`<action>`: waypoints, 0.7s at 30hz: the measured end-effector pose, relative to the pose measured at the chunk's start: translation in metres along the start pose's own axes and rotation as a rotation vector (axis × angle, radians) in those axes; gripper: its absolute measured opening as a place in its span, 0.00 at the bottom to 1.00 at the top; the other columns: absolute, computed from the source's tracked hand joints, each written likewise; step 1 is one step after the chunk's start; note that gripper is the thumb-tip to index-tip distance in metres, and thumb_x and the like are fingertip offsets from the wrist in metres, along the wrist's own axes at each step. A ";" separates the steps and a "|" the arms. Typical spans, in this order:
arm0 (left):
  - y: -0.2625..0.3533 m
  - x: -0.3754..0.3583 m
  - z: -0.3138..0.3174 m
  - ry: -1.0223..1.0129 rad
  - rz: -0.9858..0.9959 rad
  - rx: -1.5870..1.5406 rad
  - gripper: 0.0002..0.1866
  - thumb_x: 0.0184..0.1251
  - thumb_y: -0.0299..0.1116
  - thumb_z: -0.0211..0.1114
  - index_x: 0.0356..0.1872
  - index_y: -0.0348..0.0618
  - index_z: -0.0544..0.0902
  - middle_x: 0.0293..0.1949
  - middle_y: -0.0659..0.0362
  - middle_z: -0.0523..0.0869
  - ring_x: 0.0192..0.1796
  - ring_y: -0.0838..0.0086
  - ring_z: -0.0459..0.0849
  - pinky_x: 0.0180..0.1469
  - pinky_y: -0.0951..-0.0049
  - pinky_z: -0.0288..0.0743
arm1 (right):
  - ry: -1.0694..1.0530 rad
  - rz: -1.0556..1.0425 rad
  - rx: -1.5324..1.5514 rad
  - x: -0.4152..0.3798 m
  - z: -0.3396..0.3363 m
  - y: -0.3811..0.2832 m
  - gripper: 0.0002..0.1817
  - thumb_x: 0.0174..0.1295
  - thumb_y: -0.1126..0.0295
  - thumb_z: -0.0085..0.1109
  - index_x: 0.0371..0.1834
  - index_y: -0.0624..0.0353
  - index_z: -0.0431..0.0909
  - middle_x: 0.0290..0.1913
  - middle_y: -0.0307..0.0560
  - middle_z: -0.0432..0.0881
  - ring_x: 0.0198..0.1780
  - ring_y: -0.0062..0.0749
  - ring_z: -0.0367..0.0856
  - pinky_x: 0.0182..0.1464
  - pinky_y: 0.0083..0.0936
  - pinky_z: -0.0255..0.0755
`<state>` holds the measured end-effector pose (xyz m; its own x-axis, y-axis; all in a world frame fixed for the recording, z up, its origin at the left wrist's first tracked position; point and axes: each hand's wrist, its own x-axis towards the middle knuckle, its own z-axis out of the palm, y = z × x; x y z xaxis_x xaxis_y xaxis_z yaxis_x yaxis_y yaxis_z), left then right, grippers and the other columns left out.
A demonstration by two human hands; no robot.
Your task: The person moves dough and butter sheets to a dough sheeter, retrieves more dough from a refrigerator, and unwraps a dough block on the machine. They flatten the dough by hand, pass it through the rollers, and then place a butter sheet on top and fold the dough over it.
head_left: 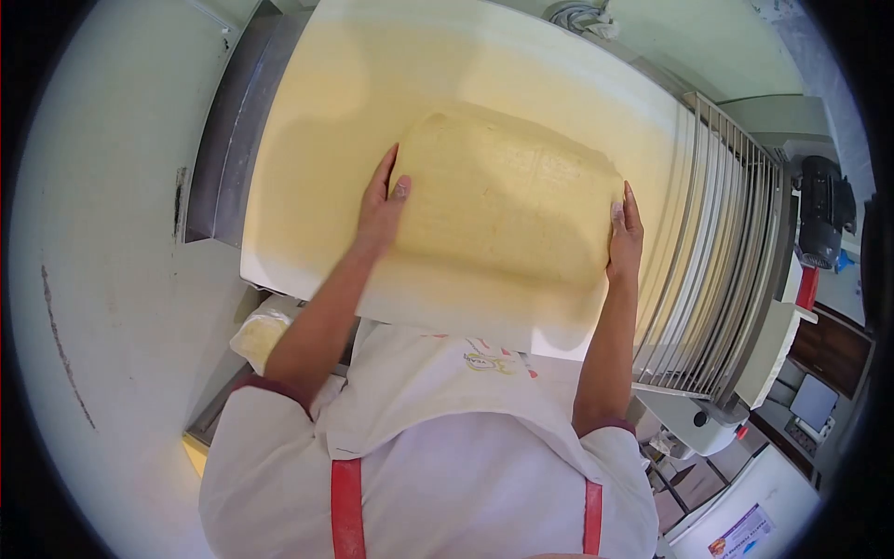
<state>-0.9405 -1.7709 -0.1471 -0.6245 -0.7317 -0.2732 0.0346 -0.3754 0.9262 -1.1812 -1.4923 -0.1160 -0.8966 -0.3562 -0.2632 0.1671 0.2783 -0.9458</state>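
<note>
Centrally, the dough [507,191] spans the space between the left hand [380,210] and the right hand [626,233], over the pale surface [317,186]; whether its underside touches cannot be told. Fingers of both hands grasp opposite ends, thumbs toward the upper face. Shaping appears to have reached a thick, round-cornered slab, fairly smooth and in one piece. No thinning or cut is visible, and the slab lies outside the barred guard [756,233], to its left. How much work remains cannot be judged.
</note>
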 end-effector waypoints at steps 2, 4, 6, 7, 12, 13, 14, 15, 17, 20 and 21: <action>-0.002 -0.013 0.018 0.106 -0.023 -0.039 0.27 0.73 0.29 0.57 0.70 0.35 0.63 0.65 0.52 0.73 0.65 0.70 0.71 0.66 0.73 0.64 | -0.017 -0.020 -0.030 0.000 0.005 0.003 0.24 0.74 0.69 0.44 0.73 0.54 0.62 0.69 0.46 0.68 0.67 0.29 0.69 0.66 0.25 0.65; 0.012 -0.010 0.026 0.134 -0.104 -0.044 0.27 0.72 0.28 0.57 0.70 0.35 0.63 0.64 0.51 0.74 0.64 0.70 0.72 0.65 0.73 0.66 | -0.046 0.001 -0.015 0.002 0.005 0.002 0.24 0.75 0.69 0.44 0.73 0.54 0.61 0.69 0.45 0.68 0.67 0.28 0.68 0.66 0.25 0.65; 0.022 -0.006 0.019 0.074 -0.160 -0.046 0.28 0.71 0.27 0.59 0.69 0.34 0.63 0.63 0.51 0.75 0.63 0.70 0.73 0.64 0.73 0.67 | -0.020 0.010 -0.017 -0.001 0.006 -0.002 0.25 0.73 0.69 0.47 0.73 0.59 0.60 0.71 0.51 0.66 0.69 0.33 0.66 0.68 0.27 0.60; 0.026 -0.004 0.015 0.041 -0.185 -0.046 0.28 0.71 0.27 0.59 0.69 0.33 0.63 0.63 0.50 0.75 0.63 0.70 0.74 0.64 0.73 0.68 | -0.006 0.011 -0.016 -0.002 0.008 -0.004 0.26 0.72 0.69 0.48 0.72 0.62 0.60 0.71 0.54 0.65 0.70 0.36 0.65 0.70 0.28 0.58; 0.017 0.009 -0.011 -0.056 -0.204 -0.004 0.26 0.70 0.29 0.61 0.67 0.35 0.66 0.62 0.52 0.75 0.61 0.71 0.75 0.61 0.72 0.71 | 0.263 -0.359 -0.744 -0.012 0.047 -0.031 0.24 0.68 0.70 0.53 0.67 0.63 0.66 0.64 0.60 0.70 0.65 0.49 0.68 0.68 0.39 0.59; 0.020 0.014 -0.013 -0.095 -0.223 0.043 0.27 0.69 0.30 0.62 0.66 0.34 0.67 0.62 0.51 0.75 0.61 0.70 0.75 0.61 0.71 0.71 | 0.283 -0.483 -0.801 -0.018 0.070 -0.040 0.24 0.67 0.70 0.54 0.65 0.63 0.67 0.62 0.61 0.71 0.65 0.51 0.68 0.67 0.41 0.59; 0.027 0.023 -0.013 -0.068 -0.099 0.305 0.28 0.68 0.31 0.63 0.66 0.35 0.67 0.62 0.50 0.75 0.61 0.68 0.75 0.62 0.70 0.70 | 0.164 -0.602 -0.793 -0.015 0.099 -0.042 0.25 0.63 0.69 0.57 0.64 0.62 0.68 0.63 0.62 0.70 0.66 0.55 0.65 0.69 0.45 0.56; 0.037 0.036 -0.010 -0.051 0.032 0.568 0.29 0.66 0.32 0.64 0.66 0.35 0.67 0.62 0.50 0.75 0.62 0.66 0.75 0.62 0.69 0.69 | 0.032 -0.667 -0.854 -0.016 0.135 -0.056 0.27 0.62 0.66 0.59 0.64 0.60 0.67 0.64 0.62 0.70 0.67 0.55 0.64 0.70 0.46 0.54; 0.067 0.055 0.007 -0.174 0.250 0.819 0.30 0.65 0.35 0.64 0.67 0.37 0.67 0.63 0.48 0.74 0.64 0.62 0.72 0.65 0.66 0.66 | -0.220 -0.754 -1.064 -0.026 0.204 -0.085 0.31 0.63 0.60 0.56 0.68 0.59 0.64 0.70 0.59 0.63 0.73 0.52 0.56 0.73 0.48 0.49; 0.087 0.071 0.050 -0.430 0.428 0.938 0.30 0.66 0.40 0.59 0.67 0.40 0.66 0.66 0.48 0.70 0.70 0.56 0.65 0.71 0.59 0.57 | -0.354 -0.908 -1.154 -0.016 0.241 -0.065 0.36 0.63 0.54 0.52 0.72 0.58 0.57 0.73 0.57 0.57 0.76 0.51 0.49 0.74 0.52 0.43; 0.071 0.075 0.055 -0.428 0.455 1.101 0.29 0.67 0.41 0.57 0.68 0.41 0.66 0.68 0.49 0.68 0.72 0.56 0.61 0.73 0.57 0.53 | -0.373 -0.972 -1.162 -0.010 0.245 -0.056 0.38 0.62 0.52 0.51 0.73 0.58 0.55 0.74 0.56 0.56 0.76 0.52 0.48 0.75 0.53 0.42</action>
<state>-1.0279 -1.8209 -0.0874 -0.9357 -0.3505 0.0410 -0.2250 0.6821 0.6958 -1.0814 -1.7229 -0.1071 -0.2895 -0.9465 0.1425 -0.9504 0.2665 -0.1605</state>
